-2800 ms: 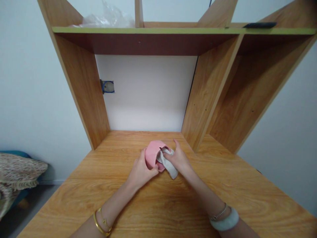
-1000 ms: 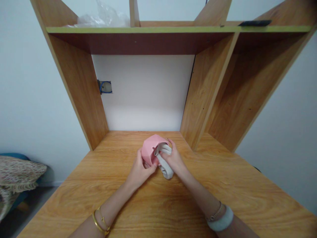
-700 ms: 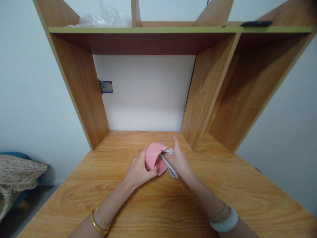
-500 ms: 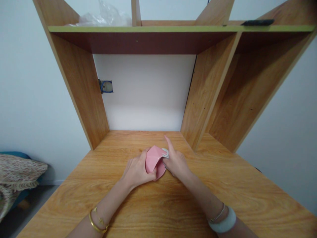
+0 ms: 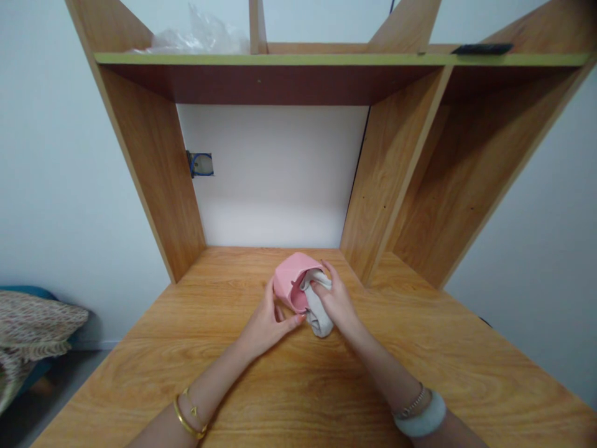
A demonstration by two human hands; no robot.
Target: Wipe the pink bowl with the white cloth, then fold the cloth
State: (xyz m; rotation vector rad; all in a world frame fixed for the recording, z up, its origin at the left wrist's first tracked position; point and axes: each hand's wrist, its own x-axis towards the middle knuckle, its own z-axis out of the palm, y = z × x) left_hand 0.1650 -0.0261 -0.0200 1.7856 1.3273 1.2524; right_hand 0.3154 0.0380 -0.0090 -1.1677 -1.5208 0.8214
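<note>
A pink faceted pot (image 5: pixel 290 272) is tilted on its side over the desk, its opening turned toward me and to the right. My left hand (image 5: pixel 267 320) holds it from the left and below, the thumb at the lower rim. A light grey cloth (image 5: pixel 319 311) is bunched in my right hand (image 5: pixel 336 298), whose fingers reach into the pot's mouth. Part of the cloth is inside the pot and the rest hangs out below the rim. Some of my right fingertips are hidden by the cloth.
The wooden desk (image 5: pixel 298 386) runs beneath both arms. A wooden shelf unit (image 5: pixel 261 60) stands at the back, carrying clear plastic wrap (image 5: pixel 200 36) and a dark flat object (image 5: pixel 482 48). An open wall socket box (image 5: pixel 202 164) shows at left. A patterned cloth (image 5: pixel 40 323) lies at far left.
The pot has turned so its mouth faces me more and it sits slightly higher. More of the grey cloth now shows, and my right forefinger has bent down from pointing up.
</note>
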